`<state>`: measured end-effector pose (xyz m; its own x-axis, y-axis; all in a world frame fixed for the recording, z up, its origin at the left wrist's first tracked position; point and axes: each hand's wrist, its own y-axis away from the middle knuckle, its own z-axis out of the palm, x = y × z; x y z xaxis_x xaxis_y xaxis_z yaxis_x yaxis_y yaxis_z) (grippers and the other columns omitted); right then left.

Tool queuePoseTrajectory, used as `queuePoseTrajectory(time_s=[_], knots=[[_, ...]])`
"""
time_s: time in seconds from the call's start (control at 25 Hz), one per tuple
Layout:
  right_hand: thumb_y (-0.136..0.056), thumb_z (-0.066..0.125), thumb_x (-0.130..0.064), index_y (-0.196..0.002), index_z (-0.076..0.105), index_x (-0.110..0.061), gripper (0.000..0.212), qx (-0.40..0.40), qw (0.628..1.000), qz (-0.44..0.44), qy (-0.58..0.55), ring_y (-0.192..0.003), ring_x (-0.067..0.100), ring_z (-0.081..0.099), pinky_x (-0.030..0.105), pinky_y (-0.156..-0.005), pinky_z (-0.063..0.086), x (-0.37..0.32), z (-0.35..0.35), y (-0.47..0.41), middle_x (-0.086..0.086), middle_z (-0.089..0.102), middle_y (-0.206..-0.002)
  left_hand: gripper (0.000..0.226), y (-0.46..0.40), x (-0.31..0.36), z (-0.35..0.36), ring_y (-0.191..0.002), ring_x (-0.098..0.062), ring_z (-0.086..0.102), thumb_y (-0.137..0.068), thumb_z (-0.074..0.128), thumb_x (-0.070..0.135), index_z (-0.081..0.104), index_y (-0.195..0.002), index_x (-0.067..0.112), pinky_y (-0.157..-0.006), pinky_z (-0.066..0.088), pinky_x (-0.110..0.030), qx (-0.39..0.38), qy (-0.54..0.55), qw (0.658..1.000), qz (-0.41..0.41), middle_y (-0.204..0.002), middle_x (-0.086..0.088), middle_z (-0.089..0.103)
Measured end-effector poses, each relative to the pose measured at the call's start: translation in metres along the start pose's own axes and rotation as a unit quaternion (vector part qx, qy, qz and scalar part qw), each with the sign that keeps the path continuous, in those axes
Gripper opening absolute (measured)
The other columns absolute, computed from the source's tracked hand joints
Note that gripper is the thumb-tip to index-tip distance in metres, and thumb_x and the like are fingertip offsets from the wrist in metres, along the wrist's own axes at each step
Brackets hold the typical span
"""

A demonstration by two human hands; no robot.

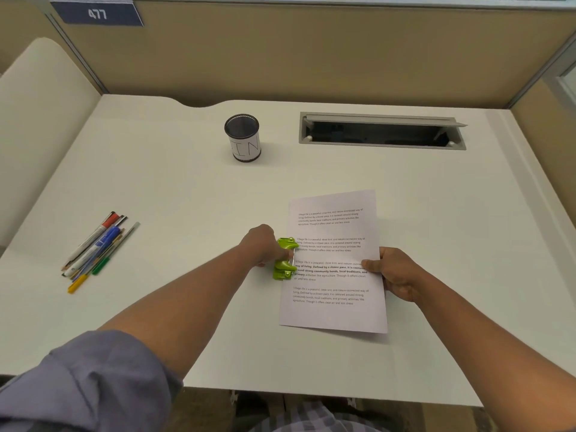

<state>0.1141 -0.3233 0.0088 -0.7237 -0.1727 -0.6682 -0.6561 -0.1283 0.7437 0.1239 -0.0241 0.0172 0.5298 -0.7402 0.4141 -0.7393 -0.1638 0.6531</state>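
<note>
From the head camera, both forearms stretch forward over the white desk [174, 188]. The left arm angles in from the near left, its grey-blue sleeve [93, 378] rolled up above the elbow. The left hand [260, 244] is knuckles-up and wrapped round the left side of a green hole punch [285, 258], with one fingertip over the metal bar at the middle. That's a firm hold on the punch.

The punch sits on the left long edge of the printed sheet [333, 316], about halfway along, with its mouth over the margin. The right arm comes in from the near right. The right hand [394, 272] pinches the sheet's right edge, thumb flat on top and fingers tucked underneath, directly across from the punch. The sheet lies near the centre of the desk, slightly right of it.

Now the count: two hands, one punch, one sheet showing, and four blocks of text on it. One black mesh pen cup [242, 137] labelled "IN" stands upright at the far centre, well apart from the sheet. A heap of pens and markers [93, 251] lies to the left, overlapping too much for an exact count, though red, blue, green and yellow each show. One open cable slot [381, 130] sits at the far right. One number plate [97, 14] reading 477 hangs on the far-left partition.
</note>
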Motion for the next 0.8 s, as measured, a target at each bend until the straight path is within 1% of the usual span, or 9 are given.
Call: queuePoseTrajectory(time_s=[0.04,0.12,0.2,0.32,0.44,0.6,0.8], knots=[[-0.099,0.056,0.003,-0.121,0.064,-0.003,0.025,0.001,1.000,-0.001,0.003,-0.095,0.034,0.072,0.049,-0.083,0.059,-0.001,0.000,0.001,0.016,0.074,-0.114,0.046,0.002,0.002,0.000,-0.060,-0.023,0.056,-0.076,0.084,0.041,0.049,-0.080,0.011,-0.052,0.050,-0.030,0.002,-0.006,1.000,0.004,-0.077,-0.007,0.056],[-0.099,0.056,0.003,-0.121,0.064,-0.003,0.025,0.002,1.000,-0.004,0.004,-0.097,0.035,0.072,0.052,-0.086,0.059,-0.002,0.001,0.003,0.017,0.074,-0.115,0.045,0.005,0.004,0.002,-0.063,-0.025,0.061,-0.076,0.084,0.038,0.051,-0.085,0.009,-0.051,0.053,-0.030,0.003,0.013,1.000,-0.003,-0.087,-0.012,0.062],[-0.099,0.056,0.003,-0.121,0.064,-0.003,0.025,0.001,1.000,-0.006,0.007,-0.097,0.035,0.072,0.053,-0.086,0.058,-0.003,0.002,0.005,0.017,0.074,-0.115,0.046,0.007,0.004,0.004,-0.068,-0.028,0.065,-0.074,0.086,0.036,0.054,-0.090,0.007,-0.054,0.058,-0.031,0.005,0.037,0.999,-0.013,-0.097,-0.018,0.066],[-0.099,0.056,0.002,-0.121,0.064,-0.003,0.024,0.004,1.000,-0.009,0.012,-0.097,0.036,0.072,0.057,-0.090,0.057,-0.004,0.002,0.007,0.017,0.074,-0.115,0.046,0.010,0.004,0.006,-0.071,-0.029,0.068,-0.073,0.085,0.036,0.055,-0.092,0.006,-0.059,0.062,-0.035,0.011,0.045,0.999,-0.017,-0.103,-0.020,0.069],[-0.099,0.056,0.002,-0.121,0.063,-0.003,0.024,0.008,1.000,-0.008,0.014,-0.099,0.037,0.071,0.056,-0.091,0.057,-0.003,0.001,0.009,0.017,0.073,-0.116,0.044,0.013,0.005,0.007,-0.075,-0.029,0.069,-0.074,0.084,0.035,0.055,-0.092,0.007,-0.060,0.063,-0.036,0.018,0.044,0.999,-0.016,-0.103,-0.017,0.067],[-0.099,0.057,0.001,-0.122,0.064,-0.004,0.025,0.009,1.000,-0.007,0.014,-0.106,0.038,0.070,0.055,-0.092,0.057,0.002,-0.002,0.012,0.016,0.074,-0.116,0.041,0.014,0.008,0.007,-0.075,-0.028,0.067,-0.076,0.083,0.032,0.053,-0.090,0.008,-0.064,0.064,-0.038,0.024,0.044,0.999,-0.013,-0.099,-0.014,0.064],[-0.099,0.057,0.000,-0.122,0.064,-0.005,0.025,0.013,1.000,-0.016,0.013,-0.106,0.037,0.071,0.055,-0.091,0.057,0.005,-0.002,0.013,0.015,0.074,-0.116,0.033,0.015,0.010,0.009,-0.074,-0.026,0.065,-0.077,0.081,0.023,0.051,-0.084,0.010,-0.067,0.064,-0.039,0.032,0.059,0.998,-0.008,-0.090,-0.010,0.060]])
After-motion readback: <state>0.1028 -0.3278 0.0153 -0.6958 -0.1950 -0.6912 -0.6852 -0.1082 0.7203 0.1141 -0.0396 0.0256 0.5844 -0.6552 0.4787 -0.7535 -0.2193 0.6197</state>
